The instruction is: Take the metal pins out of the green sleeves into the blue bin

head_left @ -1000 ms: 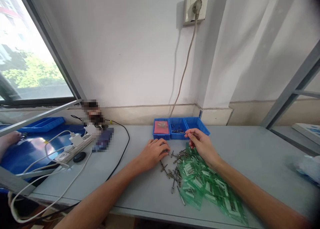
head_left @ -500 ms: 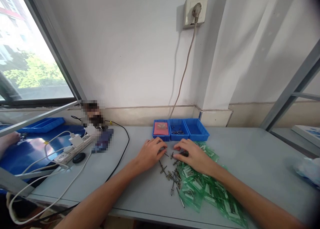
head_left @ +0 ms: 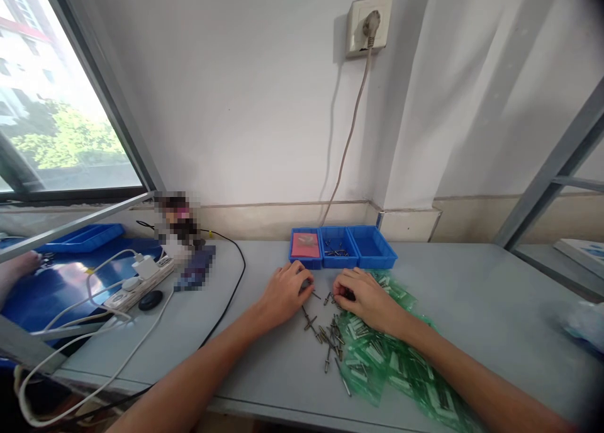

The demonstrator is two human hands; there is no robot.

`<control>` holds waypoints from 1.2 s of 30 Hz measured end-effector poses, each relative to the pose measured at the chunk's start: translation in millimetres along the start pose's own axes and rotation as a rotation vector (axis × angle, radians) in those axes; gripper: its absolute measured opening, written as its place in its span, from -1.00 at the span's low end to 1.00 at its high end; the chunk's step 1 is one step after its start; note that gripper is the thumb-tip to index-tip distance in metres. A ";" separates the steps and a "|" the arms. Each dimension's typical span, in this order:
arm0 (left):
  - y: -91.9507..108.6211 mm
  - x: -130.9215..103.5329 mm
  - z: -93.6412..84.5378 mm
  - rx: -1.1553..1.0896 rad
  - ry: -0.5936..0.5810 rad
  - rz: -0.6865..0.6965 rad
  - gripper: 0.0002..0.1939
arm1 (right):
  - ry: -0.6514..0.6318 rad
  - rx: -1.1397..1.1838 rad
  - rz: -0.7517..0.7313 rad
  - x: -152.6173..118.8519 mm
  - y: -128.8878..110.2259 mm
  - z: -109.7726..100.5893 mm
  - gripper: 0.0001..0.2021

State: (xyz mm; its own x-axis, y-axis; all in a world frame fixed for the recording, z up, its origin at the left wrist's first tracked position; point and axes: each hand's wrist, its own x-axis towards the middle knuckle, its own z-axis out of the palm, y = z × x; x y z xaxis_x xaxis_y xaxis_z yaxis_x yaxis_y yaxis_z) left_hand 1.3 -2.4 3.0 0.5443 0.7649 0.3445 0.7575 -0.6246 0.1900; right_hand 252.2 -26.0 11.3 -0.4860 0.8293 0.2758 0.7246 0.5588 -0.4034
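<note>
My left hand (head_left: pixel 285 292) rests on the table with its fingers curled in. The thin shaft of a blind rivet (head_left: pixel 316 295) sticks out by its fingertips. Across from it, my right hand (head_left: pixel 361 296) has thumb and fingers pinched together at the top of the loose rivets; what lies between them is hidden. A pile of metal blind rivets (head_left: pixel 333 340) spreads below and between both hands. Green plastic bags (head_left: pixel 372 354) with rivets and white labels lie under and beside my right forearm.
Behind the hands stand three joined blue bins: the left bin (head_left: pixel 291 261) holds a pink card, the middle bin (head_left: pixel 349 264) some rivets, beside the right bin (head_left: pixel 375 244). A power strip (head_left: pixel 141 286), cables and another person's hand (head_left: pixel 23 266) are at left.
My right hand has drawn slightly down toward the rivets, and its fingers have closed together. My left hand has stayed nearly in place, fingers still curled. The whole view has shifted slightly.
</note>
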 end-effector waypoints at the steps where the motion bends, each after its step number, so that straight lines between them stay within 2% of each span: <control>1: 0.3 0.0 -0.4 0.001 0.000 -0.001 -0.87 | 0.000 0.000 0.008 -0.2 -0.3 0.2 -0.88; 12: 1.2 -0.1 0.6 0.000 -0.016 -0.007 -0.86 | 0.012 -0.012 0.059 0.3 -5.0 2.2 -0.85; 19: 0.2 -0.2 1.2 0.003 -0.020 -0.002 -0.87 | 0.149 0.185 0.203 3.1 0.2 0.3 -0.92; 22: -0.7 -0.3 2.4 0.003 -0.021 -0.004 -0.86 | 0.202 0.290 0.198 3.9 3.0 -0.7 -0.94; 28: -0.7 -0.3 2.3 0.006 -0.024 0.000 -0.85 | 0.307 0.342 0.119 4.8 4.9 -3.2 -0.75; 36: 0.9 -0.1 -0.2 0.017 -0.038 -0.004 -0.85 | 0.349 0.497 0.245 7.1 2.9 -8.7 -0.78</control>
State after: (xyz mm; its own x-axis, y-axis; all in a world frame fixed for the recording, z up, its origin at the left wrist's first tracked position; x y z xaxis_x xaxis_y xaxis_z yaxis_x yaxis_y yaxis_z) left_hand 1.9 -3.1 3.3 0.5545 0.7729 0.3084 0.7655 -0.6191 0.1753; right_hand 255.1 -18.5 19.6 -0.0871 0.9297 0.3578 0.4414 0.3581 -0.8228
